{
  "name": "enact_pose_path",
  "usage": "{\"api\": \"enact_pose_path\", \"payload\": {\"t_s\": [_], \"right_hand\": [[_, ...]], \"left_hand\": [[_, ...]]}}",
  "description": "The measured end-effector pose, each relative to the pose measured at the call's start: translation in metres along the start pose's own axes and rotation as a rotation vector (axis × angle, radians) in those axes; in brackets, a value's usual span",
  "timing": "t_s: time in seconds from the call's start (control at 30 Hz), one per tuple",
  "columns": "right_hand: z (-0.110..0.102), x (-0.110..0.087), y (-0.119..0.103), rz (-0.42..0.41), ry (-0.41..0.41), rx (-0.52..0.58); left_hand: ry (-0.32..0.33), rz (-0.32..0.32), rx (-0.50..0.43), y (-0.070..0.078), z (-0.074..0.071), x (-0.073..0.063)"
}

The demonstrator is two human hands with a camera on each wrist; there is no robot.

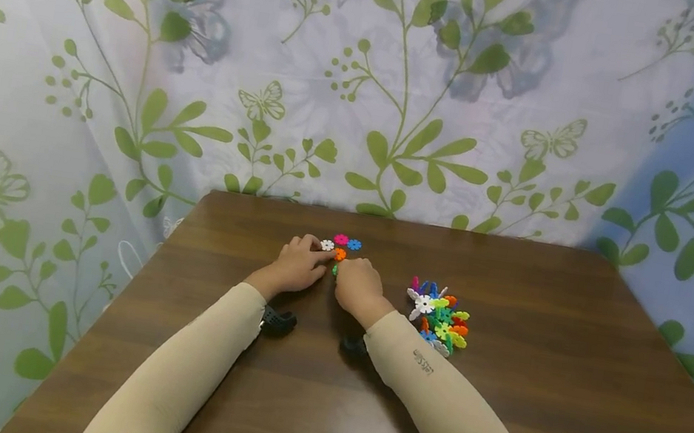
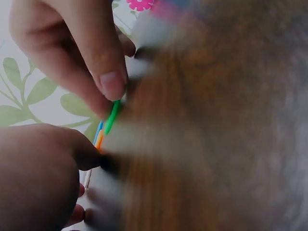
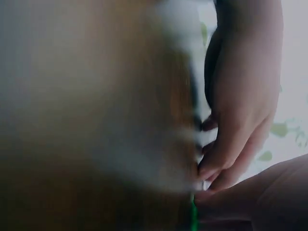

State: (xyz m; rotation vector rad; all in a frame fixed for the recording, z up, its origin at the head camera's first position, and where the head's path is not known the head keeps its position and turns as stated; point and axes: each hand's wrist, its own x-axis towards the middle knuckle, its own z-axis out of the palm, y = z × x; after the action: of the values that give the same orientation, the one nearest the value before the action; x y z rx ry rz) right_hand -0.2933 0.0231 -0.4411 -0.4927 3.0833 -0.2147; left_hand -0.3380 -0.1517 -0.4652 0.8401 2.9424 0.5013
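Observation:
My right hand pinches a green flower-shaped disc between thumb and fingers, tilted close over the table. In the head view most of this disc is hidden behind the hand. My left hand lies low at the table, its index finger reaching to an orange flower disc. Right by its fingertips is a white flower disc. Just behind sit a pink flower disc and a blue one, side by side.
A loose pile of many-coloured flower discs lies right of my right hand on the brown wooden table. Behind the table's far edge hangs a curtain with leaves and butterflies.

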Motion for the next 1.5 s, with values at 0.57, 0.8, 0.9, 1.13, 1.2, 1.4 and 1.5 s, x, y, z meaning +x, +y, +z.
{"api": "enact_pose_path", "payload": {"t_s": [0.57,0.8,0.9,1.13,1.2,1.4,1.5], "right_hand": [[-0.007,-0.052,0.034,-0.108,0.023,0.687],[-0.015,-0.061,0.043,0.02,0.204,1.219],[-0.016,-0.06,0.046,0.031,0.268,1.37],[-0.019,-0.058,0.049,0.039,0.338,1.471],[-0.019,-0.058,0.048,0.047,0.321,1.513],[-0.021,-0.057,0.05,0.063,0.272,1.602],[-0.021,-0.058,0.053,0.046,0.249,1.574]], "left_hand": [[0.021,0.038,-0.369,0.01,-0.008,0.006],[-0.009,0.086,-0.769,0.023,-0.015,0.007],[0.026,0.124,-0.94,0.029,-0.017,0.006],[0.118,0.164,-1.025,0.038,-0.021,0.001],[0.133,0.174,-1.023,0.039,-0.022,0.001],[0.176,0.256,-0.913,0.043,-0.022,0.001],[0.214,0.308,-0.831,0.045,-0.022,0.001]]}}
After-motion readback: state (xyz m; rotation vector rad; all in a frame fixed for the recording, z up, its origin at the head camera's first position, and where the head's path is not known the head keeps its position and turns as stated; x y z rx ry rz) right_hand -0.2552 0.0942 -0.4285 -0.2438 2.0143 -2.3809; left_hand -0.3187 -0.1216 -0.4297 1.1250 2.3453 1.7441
